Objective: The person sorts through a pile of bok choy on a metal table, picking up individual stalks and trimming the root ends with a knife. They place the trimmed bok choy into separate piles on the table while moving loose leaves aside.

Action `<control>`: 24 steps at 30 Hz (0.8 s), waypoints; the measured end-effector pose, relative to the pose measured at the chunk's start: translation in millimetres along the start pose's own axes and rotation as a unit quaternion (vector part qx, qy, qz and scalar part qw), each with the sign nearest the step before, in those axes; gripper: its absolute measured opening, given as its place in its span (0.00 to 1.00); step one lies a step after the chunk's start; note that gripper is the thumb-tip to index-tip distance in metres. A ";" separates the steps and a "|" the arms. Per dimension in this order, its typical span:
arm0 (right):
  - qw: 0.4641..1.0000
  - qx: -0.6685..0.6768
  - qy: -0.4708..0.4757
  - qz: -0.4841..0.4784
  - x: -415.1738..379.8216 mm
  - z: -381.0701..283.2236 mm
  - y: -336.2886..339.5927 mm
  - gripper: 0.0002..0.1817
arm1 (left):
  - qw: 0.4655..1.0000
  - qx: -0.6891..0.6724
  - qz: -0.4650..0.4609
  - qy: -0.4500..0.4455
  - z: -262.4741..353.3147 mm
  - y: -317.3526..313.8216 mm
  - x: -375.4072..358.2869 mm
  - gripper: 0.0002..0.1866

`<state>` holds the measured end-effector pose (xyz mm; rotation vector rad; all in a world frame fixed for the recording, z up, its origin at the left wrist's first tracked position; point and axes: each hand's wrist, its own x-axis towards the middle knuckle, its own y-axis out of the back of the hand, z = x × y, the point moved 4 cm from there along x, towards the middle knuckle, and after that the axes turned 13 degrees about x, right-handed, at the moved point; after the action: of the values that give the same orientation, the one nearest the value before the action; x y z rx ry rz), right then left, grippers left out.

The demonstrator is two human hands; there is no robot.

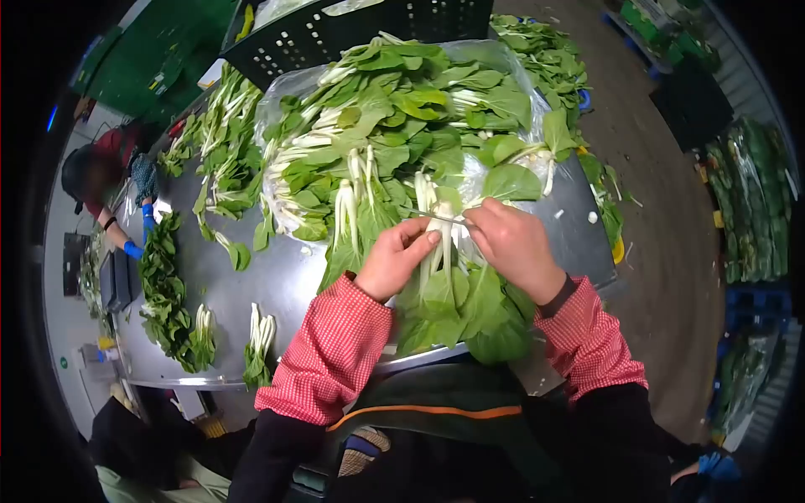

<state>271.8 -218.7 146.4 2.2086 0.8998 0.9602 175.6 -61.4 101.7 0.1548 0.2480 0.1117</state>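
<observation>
My left hand [396, 258] is closed around the white stalks of a leafy bok choy [470, 308], thumb on top. Its green leaves hang toward me over the table's front edge. In my right hand [518, 250], which is closed, is a thin-bladed knife [438, 217]. The blade lies across the white root end of the bok choy, between my two hands; the handle is hidden by my fingers. Just left of my left hand lie other bok choy [345, 210] with white stalks pointing away. Behind them, a large pile of bok choy [377, 109] spreads over clear plastic.
A black perforated crate [352, 38] stands behind the pile. Small bunches [262, 331] and a leafy row [165, 289] lie on the metal table [289, 281] at left. A co-worker with blue gloves [134, 249] is at far left. Bagged greens [746, 201] are stacked at right.
</observation>
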 end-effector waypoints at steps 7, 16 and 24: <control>0.970 0.166 -0.178 0.013 -34.8 59.6 -12.5 0.08 | 0.976 -0.189 -0.059 0.087 19.6 -6.9 -7.5 0.22; 0.836 0.464 -0.269 -0.120 -13.0 27.1 -8.9 0.13 | 0.979 -0.171 -0.089 0.059 11.4 -21.0 -7.9 0.23; 0.990 -0.051 -0.132 0.012 -13.3 42.6 4.3 0.22 | 0.969 -0.214 -0.017 0.123 -17.8 -9.5 -30.5 0.21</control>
<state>299.7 -240.9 119.2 2.1980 0.6885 0.6875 142.7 -72.2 90.2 -0.2943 0.4668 0.1475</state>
